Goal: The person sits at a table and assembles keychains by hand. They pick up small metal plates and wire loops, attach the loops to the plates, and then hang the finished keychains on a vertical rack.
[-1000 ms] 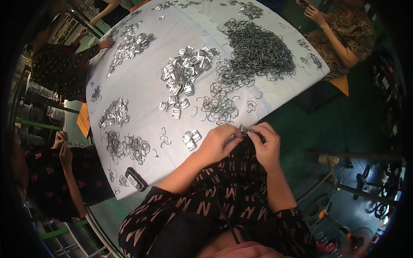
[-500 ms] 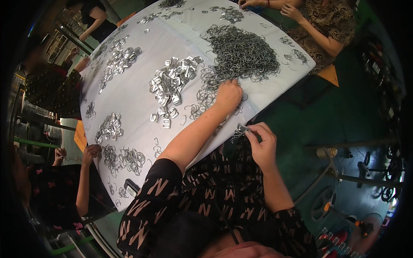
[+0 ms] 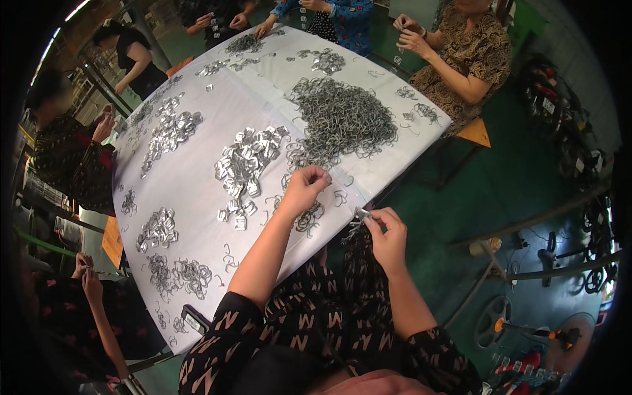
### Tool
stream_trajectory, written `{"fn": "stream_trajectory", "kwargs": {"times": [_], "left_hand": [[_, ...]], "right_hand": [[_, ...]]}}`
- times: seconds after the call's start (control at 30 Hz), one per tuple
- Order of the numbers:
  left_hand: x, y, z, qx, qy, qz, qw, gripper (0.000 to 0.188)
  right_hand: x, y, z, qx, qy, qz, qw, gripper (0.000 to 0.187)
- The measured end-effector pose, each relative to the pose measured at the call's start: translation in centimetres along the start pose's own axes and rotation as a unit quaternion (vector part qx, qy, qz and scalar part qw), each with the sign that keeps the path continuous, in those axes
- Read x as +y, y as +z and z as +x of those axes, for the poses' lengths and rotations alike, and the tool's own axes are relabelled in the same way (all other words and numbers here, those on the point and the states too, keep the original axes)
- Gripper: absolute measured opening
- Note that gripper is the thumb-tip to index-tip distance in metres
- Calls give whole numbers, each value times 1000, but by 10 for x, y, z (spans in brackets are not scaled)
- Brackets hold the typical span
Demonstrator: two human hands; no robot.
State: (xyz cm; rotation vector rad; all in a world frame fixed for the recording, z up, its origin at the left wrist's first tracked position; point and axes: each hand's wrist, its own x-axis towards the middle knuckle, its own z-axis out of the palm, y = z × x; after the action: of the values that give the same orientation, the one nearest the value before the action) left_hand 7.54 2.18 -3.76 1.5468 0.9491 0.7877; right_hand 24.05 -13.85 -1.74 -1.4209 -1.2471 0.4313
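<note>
My left hand (image 3: 306,189) hovers over the near edge of the white-topped table (image 3: 178,171), thumb and fingertips pinched together. Whatever sits in that pinch is too small to make out. Just past the table edge, my right hand (image 3: 390,238) grips a silver metal buckle (image 3: 362,213) between thumb and fingers, with thin wire pieces hanging below it. Loose bent wire hooks (image 3: 308,220) lie under my left hand. Beyond it spreads a large heap of grey wire hooks (image 3: 349,118). To its left is a pile of flat silver buckles (image 3: 247,164).
Smaller piles of buckles (image 3: 158,229) and hooks (image 3: 192,276) lie along the left side. A small dark box (image 3: 195,318) rests at the near left corner. Several co-workers handle metal pieces around the table. Metal stands (image 3: 507,263) are on the right.
My left hand has drawn back from the edge of the hook heap, closer to my right hand. My right hand keeps hold of the buckle. The whole view has shifted.
</note>
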Motion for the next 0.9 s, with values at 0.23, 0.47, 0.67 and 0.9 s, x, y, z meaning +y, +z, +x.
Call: {"fn": "stream_trajectory", "kwargs": {"times": [0.23,0.47,0.67,0.9], "left_hand": [[40,23,-72,-68,202,-39,976,8],[42,36,-83,-41,242,-5,969,10],[54,46,-84,-8,303,27,952,8],[76,52,-92,-29,355,64,932,10]], "right_hand": [[-14,5,-5,5,17,16,1000,10],[-28,3,-14,5,19,17,1000,10],[-23,3,-19,15,-12,37,999,11],[-31,-4,-20,61,-58,60,995,14]]}}
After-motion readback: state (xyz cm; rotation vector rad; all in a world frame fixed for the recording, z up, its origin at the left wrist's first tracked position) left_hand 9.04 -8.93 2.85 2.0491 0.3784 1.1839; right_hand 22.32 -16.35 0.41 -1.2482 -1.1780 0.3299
